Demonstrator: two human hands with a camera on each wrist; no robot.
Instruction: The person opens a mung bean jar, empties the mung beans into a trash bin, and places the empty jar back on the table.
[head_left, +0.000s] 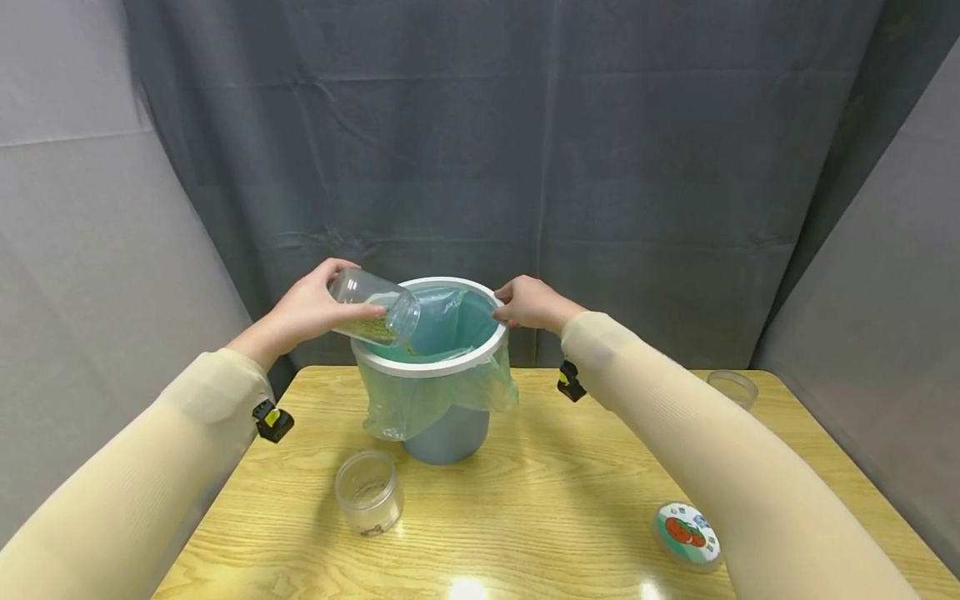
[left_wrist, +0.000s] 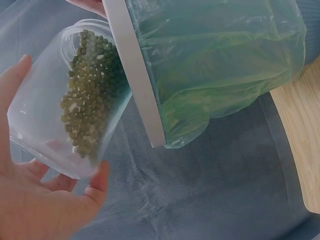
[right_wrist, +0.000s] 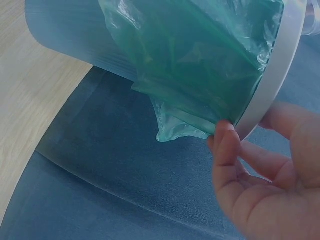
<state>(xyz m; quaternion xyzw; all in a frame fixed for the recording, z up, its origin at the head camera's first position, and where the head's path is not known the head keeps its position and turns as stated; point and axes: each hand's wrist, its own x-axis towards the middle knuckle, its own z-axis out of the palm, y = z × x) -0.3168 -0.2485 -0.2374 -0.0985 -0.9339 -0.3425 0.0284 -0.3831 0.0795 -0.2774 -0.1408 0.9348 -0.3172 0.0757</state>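
My left hand [head_left: 315,307] grips a clear plastic jar [head_left: 367,287], tilted with its mouth over the trash can's rim. Small green beans [left_wrist: 90,95], mung beans by their look, lie along the jar's lower side, and a few are at its mouth. The blue-grey trash can [head_left: 450,433] has a white rim ring [head_left: 420,367] and a green plastic bag [right_wrist: 190,65] folded over its outside. On the rim's right side, my right hand [head_left: 534,303] pinches the ring with thumb and fingers, fingertips touching the bag in the right wrist view.
A second clear jar [head_left: 369,493], open at the top, stands at the front left of the wooden table [head_left: 525,517]. At the right lie a round lid with a tomato picture [head_left: 686,535] and a clear round lid or ring [head_left: 732,387]. Grey curtains [head_left: 480,167] surround the table.
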